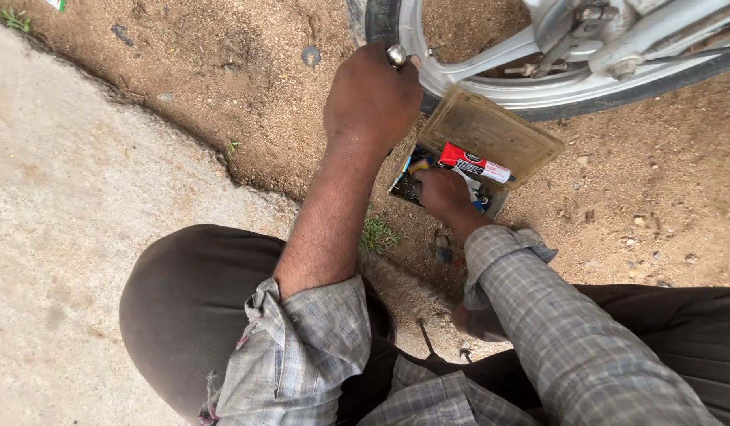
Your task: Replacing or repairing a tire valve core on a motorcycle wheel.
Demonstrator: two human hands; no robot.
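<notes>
Sandy ground lies open left of the left hand (pixel 371 99), clenched on a metal tool (pixel 396 55) against the wheel rim (pixel 491 88); the right hand (pixel 442 193) digs into a box (pixel 491 134) beside a red tube (pixel 472 163), grip hidden.

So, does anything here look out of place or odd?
Mostly no. The small open box sits directly on the dirt, its lid tilted against the wheel rim. A red tube lies across it above the right hand.

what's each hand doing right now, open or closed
Left hand: closed around a small metal tool at the wheel rim.
Right hand: reaching into the small open box; grip cannot be told.
</notes>
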